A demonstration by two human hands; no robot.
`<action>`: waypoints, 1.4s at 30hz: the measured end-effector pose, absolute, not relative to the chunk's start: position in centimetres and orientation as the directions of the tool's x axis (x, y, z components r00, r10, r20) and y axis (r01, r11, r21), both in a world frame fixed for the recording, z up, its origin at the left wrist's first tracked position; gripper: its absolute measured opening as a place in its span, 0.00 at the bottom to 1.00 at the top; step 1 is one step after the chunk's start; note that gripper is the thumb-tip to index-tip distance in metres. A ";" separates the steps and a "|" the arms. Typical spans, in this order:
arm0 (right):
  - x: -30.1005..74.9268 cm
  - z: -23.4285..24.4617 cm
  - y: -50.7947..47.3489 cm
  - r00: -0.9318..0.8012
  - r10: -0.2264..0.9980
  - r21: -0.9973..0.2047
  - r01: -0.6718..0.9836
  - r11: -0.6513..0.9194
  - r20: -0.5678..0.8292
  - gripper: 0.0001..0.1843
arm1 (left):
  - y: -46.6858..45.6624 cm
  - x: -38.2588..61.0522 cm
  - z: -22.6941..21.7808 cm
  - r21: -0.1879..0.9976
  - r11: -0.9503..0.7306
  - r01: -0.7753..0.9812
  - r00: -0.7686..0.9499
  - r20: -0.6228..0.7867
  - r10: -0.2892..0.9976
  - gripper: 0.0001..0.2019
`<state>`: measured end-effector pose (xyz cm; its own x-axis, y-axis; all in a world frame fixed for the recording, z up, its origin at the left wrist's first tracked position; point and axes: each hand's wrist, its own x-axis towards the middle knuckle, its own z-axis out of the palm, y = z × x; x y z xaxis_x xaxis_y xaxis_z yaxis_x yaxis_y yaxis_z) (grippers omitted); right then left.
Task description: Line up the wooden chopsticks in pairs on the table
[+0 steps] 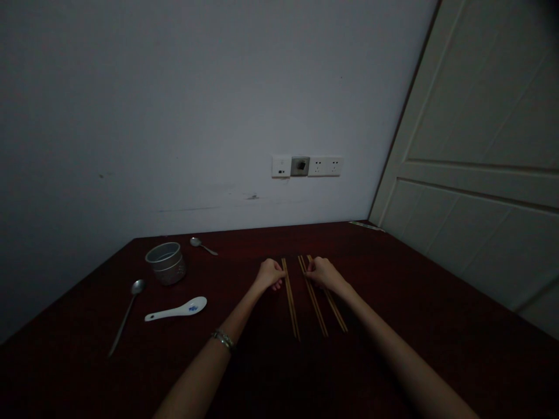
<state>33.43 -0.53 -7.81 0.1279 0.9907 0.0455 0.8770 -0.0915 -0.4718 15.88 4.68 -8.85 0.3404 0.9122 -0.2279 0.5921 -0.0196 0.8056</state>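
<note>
Three pairs of wooden chopsticks lie lengthwise on the dark red table, the pairs set apart from one another. My left hand is closed, its thumb and fingertips at the upper part of the left pair of chopsticks. Over the right pair of chopsticks rests my right hand, hiding part of it. Its bent fingers are pinched at the upper part of the middle pair of chopsticks. A bracelet circles my left wrist.
On the left stand a metal pot, a small metal spoon, a long-handled metal spoon and a white ceramic spoon. A wall with sockets closes off the back. A pale door rises at right. A thin strip lies at the far corner.
</note>
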 end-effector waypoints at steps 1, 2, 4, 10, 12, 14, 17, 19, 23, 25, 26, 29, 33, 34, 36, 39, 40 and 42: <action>33.5 -7.8 -0.6 0.132 0.991 -0.495 0.863 -0.100 0.031 0.06 | 4.7 15.9 -8.9 0.803 -0.022 0.596 0.338 -0.226 0.913 0.04; 33.6 -7.8 -0.6 0.136 0.991 -0.516 0.849 -0.110 0.012 0.06 | 4.8 15.9 -9.0 0.800 -0.023 0.600 0.335 -0.225 0.915 0.04; 33.8 -7.7 -0.7 0.137 0.990 -0.551 0.825 -0.128 -0.025 0.06 | 4.9 15.9 -9.3 0.793 -0.034 0.609 0.335 -0.219 0.916 0.04; 34.1 -6.9 -1.0 0.105 0.992 -0.591 0.796 -0.129 -0.074 0.05 | 4.9 16.1 -9.4 0.776 -0.122 0.619 0.354 -0.138 0.925 0.06; 34.0 -6.8 -1.1 0.115 0.988 -0.600 0.785 -0.152 -0.099 0.05 | 4.8 16.2 -9.3 0.767 -0.135 0.627 0.351 -0.123 0.928 0.07; 34.0 -7.0 -1.2 0.137 0.986 -0.591 0.790 -0.166 -0.093 0.05 | 4.7 16.2 -9.1 0.759 -0.141 0.636 0.349 -0.120 0.929 0.07; 33.9 -7.1 -1.1 0.146 0.987 -0.540 0.826 -0.159 -0.066 0.04 | 4.5 16.2 -8.9 0.755 -0.139 0.641 0.346 -0.123 0.930 0.07; 33.8 -7.0 -1.1 0.134 0.989 -0.514 0.845 -0.148 -0.065 0.05 | 4.5 16.1 -8.8 0.754 -0.145 0.640 0.349 -0.118 0.930 0.07; 33.5 -6.7 -1.2 0.086 0.993 -0.505 0.856 -0.113 -0.078 0.09 | 4.5 16.1 -8.7 0.742 -0.184 0.644 0.381 -0.103 0.919 0.06; 33.5 -6.7 -1.1 0.083 0.993 -0.507 0.854 -0.117 -0.090 0.10 | 4.5 16.2 -8.7 0.733 -0.200 0.650 0.395 -0.101 0.913 0.05; 33.5 -6.7 -1.1 0.084 0.992 -0.510 0.851 -0.123 -0.098 0.09 | 4.5 16.2 -8.7 0.729 -0.205 0.654 0.396 -0.099 0.913 0.05; 33.5 -6.9 -1.0 0.080 0.990 -0.525 0.841 -0.129 -0.115 0.09 | 4.4 16.4 -8.8 0.723 -0.213 0.657 0.403 -0.097 0.910 0.05; 33.4 -6.8 -1.1 0.082 0.989 -0.531 0.836 -0.138 -0.127 0.10 | 4.1 16.6 -8.9 0.734 -0.212 0.645 0.413 -0.101 0.905 0.04; 33.3 -6.7 -1.2 0.083 0.988 -0.532 0.835 -0.140 -0.130 0.10 | 4.0 16.7 -8.9 0.735 -0.213 0.643 0.411 -0.097 0.906 0.04; 33.2 -6.5 -1.3 0.075 0.989 -0.534 0.835 -0.134 -0.130 0.12 | 4.0 16.8 -9.0 0.737 -0.218 0.640 0.410 -0.087 0.908 0.04; 33.3 -6.6 -1.2 0.048 0.991 -0.529 0.842 -0.109 -0.129 0.14 | 4.0 17.0 -9.3 0.741 -0.211 0.638 0.408 -0.093 0.908 0.05; 33.3 -6.7 -1.2 0.044 0.990 -0.525 0.844 -0.108 -0.134 0.14 | 4.1 17.0 -9.4 0.746 -0.204 0.634 0.406 -0.096 0.909 0.05; 33.4 -6.8 -1.1 0.046 0.988 -0.518 0.848 -0.116 -0.147 0.14 | 4.2 17.0 -9.7 0.761 -0.192 0.620 0.400 -0.096 0.911 0.07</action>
<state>33.44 -1.06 -6.78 0.0458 0.9881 -0.1471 0.8476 -0.1164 -0.5177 17.03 4.18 -9.72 0.4001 0.9114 -0.0964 0.6203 -0.1918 0.7606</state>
